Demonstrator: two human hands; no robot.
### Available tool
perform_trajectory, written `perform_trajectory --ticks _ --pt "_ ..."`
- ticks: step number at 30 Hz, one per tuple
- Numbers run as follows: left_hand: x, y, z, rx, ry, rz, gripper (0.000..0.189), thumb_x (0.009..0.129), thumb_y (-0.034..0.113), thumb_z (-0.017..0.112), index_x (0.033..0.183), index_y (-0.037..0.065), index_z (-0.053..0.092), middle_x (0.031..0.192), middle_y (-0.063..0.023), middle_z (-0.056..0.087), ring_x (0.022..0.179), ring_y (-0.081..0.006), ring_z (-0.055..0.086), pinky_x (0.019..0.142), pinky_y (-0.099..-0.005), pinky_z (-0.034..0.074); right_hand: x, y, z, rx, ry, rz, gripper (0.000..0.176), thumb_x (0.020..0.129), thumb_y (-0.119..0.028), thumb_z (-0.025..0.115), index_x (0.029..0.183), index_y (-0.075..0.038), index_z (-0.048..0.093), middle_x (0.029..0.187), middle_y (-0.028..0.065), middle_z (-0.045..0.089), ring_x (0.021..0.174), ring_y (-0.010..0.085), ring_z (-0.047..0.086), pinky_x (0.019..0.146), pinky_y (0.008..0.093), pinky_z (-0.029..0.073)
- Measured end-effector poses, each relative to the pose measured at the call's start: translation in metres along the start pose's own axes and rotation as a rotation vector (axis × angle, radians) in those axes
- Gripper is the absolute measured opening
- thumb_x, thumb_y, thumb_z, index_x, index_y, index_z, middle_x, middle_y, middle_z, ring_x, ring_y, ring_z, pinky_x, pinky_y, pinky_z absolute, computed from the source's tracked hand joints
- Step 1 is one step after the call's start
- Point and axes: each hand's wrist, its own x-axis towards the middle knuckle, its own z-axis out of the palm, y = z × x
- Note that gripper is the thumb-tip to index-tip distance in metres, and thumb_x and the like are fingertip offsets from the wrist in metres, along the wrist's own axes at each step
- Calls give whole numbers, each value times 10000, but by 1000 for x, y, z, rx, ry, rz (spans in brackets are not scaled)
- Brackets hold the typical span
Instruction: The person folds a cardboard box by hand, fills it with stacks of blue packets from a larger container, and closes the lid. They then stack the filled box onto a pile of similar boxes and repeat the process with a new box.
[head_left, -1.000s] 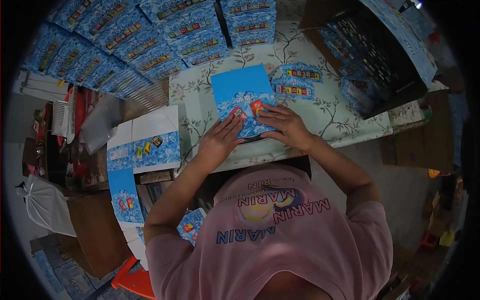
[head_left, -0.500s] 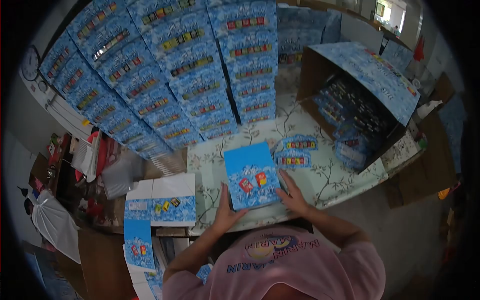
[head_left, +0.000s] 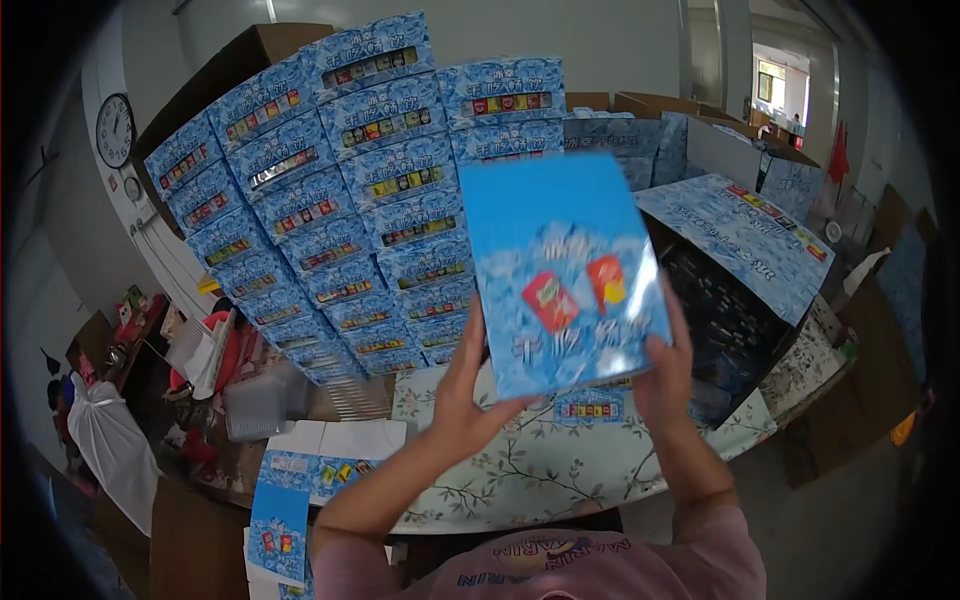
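Observation:
A blue box (head_left: 565, 280) with red packets and ice pictured on its face is held up above the table, in front of the stacked boxes. My left hand (head_left: 465, 390) presses against its lower left side, thumb below the bottom edge. Along the lower right side lies my right hand (head_left: 668, 370), thumb on the face of the box. Below and behind the box, a blue card with a row of small colored packets (head_left: 588, 406) rests on the tablecloth, partly covered from view.
Tall stacks of blue boxes (head_left: 405, 180) stand at the back left. A large open carton (head_left: 745, 235) of dark packs lies at the right. Flat printed cardboard (head_left: 280, 505) and a clear plastic tray (head_left: 255, 408) are at the left. A floral tablecloth (head_left: 520, 470) covers the table.
Both hands have raised the blue box off the table, up and toward the stacks. The camera view has tilted upward, showing more of the wall and the stack tops.

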Motion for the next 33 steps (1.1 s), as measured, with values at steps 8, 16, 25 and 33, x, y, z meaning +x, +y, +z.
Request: perform_trajectory --ticks 8,16,25,33 --pt "238 30 -43 139 252 352 778 788 206 668 1392 1 221 1267 -225 467 1089 -302 537 837 -391 479 254 -70 48 -200 -1 -181 615 860 -460 481 1287 -25 399 1225 144 495 1127 227 495 951 357 385" --pt "248 -52 -43 1243 311 309 680 862 326 573 1399 73 243 1454 -168 207 1341 -377 171 1031 -538 237 332 12 26 -961 -146 -153 691 889 -534 400 1328 -3 343 1265 245 462 1200 366 426 971 409 357" --pt "223 -64 -57 1262 257 340 636 869 355 548 1381 84 287 1450 -145 229 1340 -336 195 1046 -539 207 307 50 22 -1086 72 -841 542 918 -428 414 1241 6 457 1211 222 504 1134 351 479 934 430 379" --pt "-143 -120 -95 1126 -84 -570 781 763 442 644 1298 -42 343 1360 -267 315 1259 -444 294 960 -544 325 -61 169 -93 -1155 -592 110 241 833 -76 562 1067 -18 575 1100 185 567 1031 354 523 869 413 418"
